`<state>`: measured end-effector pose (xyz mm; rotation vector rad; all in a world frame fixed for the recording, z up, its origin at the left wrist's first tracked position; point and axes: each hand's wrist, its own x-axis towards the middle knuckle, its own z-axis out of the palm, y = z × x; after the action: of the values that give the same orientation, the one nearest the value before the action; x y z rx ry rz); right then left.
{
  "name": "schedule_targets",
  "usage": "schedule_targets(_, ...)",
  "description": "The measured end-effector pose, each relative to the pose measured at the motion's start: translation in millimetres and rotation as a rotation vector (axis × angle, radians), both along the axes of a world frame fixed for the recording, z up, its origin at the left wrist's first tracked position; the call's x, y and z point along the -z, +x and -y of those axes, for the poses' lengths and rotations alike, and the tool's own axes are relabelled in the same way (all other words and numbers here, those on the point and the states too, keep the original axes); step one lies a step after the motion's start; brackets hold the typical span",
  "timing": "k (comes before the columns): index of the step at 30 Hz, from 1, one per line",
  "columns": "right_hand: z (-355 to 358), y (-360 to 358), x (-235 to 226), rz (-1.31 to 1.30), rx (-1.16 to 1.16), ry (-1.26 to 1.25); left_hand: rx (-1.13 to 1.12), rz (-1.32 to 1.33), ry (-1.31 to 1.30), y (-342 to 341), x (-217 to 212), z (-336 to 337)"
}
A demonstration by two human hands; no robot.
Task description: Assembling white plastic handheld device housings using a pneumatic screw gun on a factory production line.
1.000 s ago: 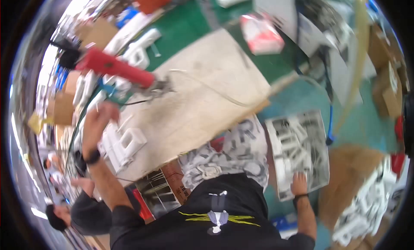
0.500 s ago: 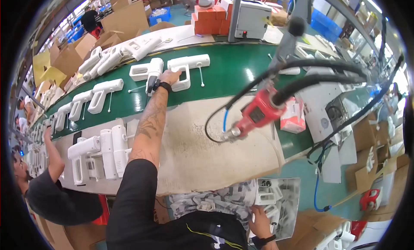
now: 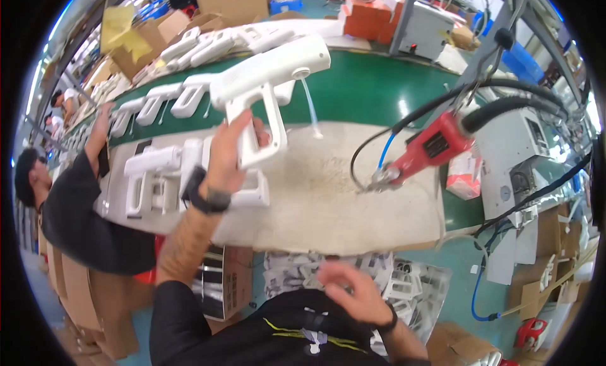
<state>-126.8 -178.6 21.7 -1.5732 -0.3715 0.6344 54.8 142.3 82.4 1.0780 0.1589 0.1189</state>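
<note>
My left hand point(image 3: 230, 153) is wrapped round the loop handle of a white gun-shaped plastic housing point(image 3: 268, 69), raised above the bench. A thin white rod point(image 3: 311, 107) dangles from the underside of its barrel. My right hand point(image 3: 356, 293) is low in front of my body, near a tray of white parts point(image 3: 413, 281). Its fingers are blurred but look stretched out with the thumb apart, and no object shows in them. Below the raised housing, more white housings point(image 3: 154, 161) lie on the cardboard-covered bench point(image 3: 315, 208), partly behind my left wrist.
A red power tool point(image 3: 435, 139) with black hoses hangs over the bench's right side. Behind it stands a red-and-white box point(image 3: 464, 177). More housings line the green conveyor point(image 3: 363, 82). At my left a co-worker in dark clothing point(image 3: 95, 221) reaches toward the conveyor.
My left hand has lifted the housing off the conveyor and brought it nearer. My right hand has come out of the parts tray, toward my middle. The view has shifted.
</note>
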Motion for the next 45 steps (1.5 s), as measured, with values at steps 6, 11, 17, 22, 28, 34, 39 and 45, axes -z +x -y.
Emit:
schedule_targets(6,-87,22,17,-0.194,0.223,0.525,-0.133,-0.070,-0.272,-168,57,92)
schedule_targets(11,-27,-4,53,-0.137,0.318,0.263,-0.023,-0.176,-0.064,-221,115,120)
schedule_targets(17,70,-1,73,-0.411,0.332,0.129,0.521,-0.379,-0.297,-257,158,114)
schedule_targets(22,74,6,50,-0.324,0.283,0.014,0.405,-0.390,-0.356,-209,134,101)
schedule_targets(28,88,4,52,-0.231,0.305,-0.127,0.382,-0.503,0.020,-198,129,106)
schedule_targets(34,72,-7,18,0.682,0.530,-0.692,0.396,-0.477,-0.010,-211,129,129)
schedule_targets(39,22,35,-3,0.924,0.082,-0.568,0.551,-0.378,0.199,-210,131,152)
schedule_targets(45,-18,95,-15,0.995,-0.138,-0.599,0.554,-0.314,0.223,-208,139,159)
